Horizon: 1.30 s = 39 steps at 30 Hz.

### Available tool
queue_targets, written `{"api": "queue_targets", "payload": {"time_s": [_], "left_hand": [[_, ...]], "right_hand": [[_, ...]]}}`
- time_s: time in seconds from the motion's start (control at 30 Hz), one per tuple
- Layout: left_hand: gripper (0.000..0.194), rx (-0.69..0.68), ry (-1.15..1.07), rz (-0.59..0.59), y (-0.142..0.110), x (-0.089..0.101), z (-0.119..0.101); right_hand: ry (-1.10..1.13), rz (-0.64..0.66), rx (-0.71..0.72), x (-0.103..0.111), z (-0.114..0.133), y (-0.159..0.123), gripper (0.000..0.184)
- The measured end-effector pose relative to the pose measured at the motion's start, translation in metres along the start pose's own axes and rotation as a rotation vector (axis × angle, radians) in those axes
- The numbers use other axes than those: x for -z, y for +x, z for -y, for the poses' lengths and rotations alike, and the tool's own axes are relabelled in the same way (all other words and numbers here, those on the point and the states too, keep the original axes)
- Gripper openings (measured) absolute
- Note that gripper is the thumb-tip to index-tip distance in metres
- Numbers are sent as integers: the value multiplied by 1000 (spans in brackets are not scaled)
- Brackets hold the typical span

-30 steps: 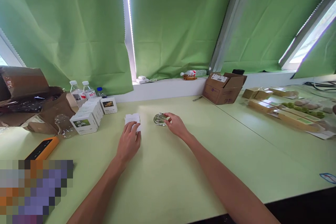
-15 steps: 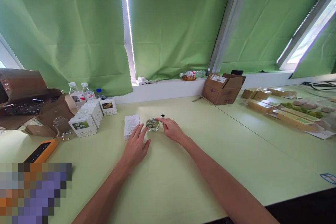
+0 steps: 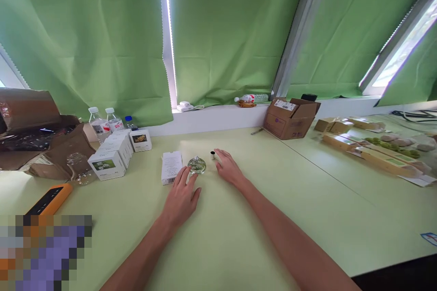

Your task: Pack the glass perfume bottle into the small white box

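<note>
A round clear glass bottle (image 3: 197, 165) stands on the pale green table (image 3: 239, 227), between my two hands. My left hand (image 3: 182, 195) lies just in front of it, fingers stretched out and apart, fingertips at the bottle's base. My right hand (image 3: 228, 168) rests flat to the right, fingers open, with a small dark cap (image 3: 212, 155) at its fingertips. A white box (image 3: 171, 167) lies flat just left of the bottle.
Several white boxes (image 3: 114, 152), water bottles (image 3: 102, 122) and torn cardboard (image 3: 37, 136) crowd the left. An orange device (image 3: 49, 200) lies near left. An open cardboard box (image 3: 290, 117) stands at the back right, with long flat packs (image 3: 372, 152) beyond it.
My right hand slid the glass bottle left beside the white box, then let go and moved to the small cap. My left hand left the box and came to the bottle.
</note>
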<state>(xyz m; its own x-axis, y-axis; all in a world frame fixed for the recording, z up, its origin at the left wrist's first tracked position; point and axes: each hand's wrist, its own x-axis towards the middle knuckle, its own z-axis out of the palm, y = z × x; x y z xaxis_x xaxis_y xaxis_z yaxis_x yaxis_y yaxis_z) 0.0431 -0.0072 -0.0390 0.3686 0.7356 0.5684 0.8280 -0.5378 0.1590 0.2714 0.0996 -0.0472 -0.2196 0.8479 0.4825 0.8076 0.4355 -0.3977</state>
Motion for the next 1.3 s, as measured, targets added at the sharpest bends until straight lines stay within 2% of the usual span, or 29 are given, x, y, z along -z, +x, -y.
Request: {"api": "queue_targets", "payload": {"time_s": [0.1,0.23,0.6,0.9,1.1,1.3], "left_hand": [[36,3,-9,1,0,2,-2],[35,25,-20,19,1,3,-2],[27,47,-90,0,2,9,-1],[24,100,-159,-23,2,8,0],[21,98,-198,-86,4,14,-1],[19,107,-261,-112,6,19,-5]], "right_hand": [[-37,68,45,-7,0,2,61],[-73,134,107,-6,5,5,54],[68,111,7,7,19,2,27],[149,120,-48,18,23,-3,25],[128,167,3,27,29,-4,24],[120,212,36,34,32,-4,34]]}}
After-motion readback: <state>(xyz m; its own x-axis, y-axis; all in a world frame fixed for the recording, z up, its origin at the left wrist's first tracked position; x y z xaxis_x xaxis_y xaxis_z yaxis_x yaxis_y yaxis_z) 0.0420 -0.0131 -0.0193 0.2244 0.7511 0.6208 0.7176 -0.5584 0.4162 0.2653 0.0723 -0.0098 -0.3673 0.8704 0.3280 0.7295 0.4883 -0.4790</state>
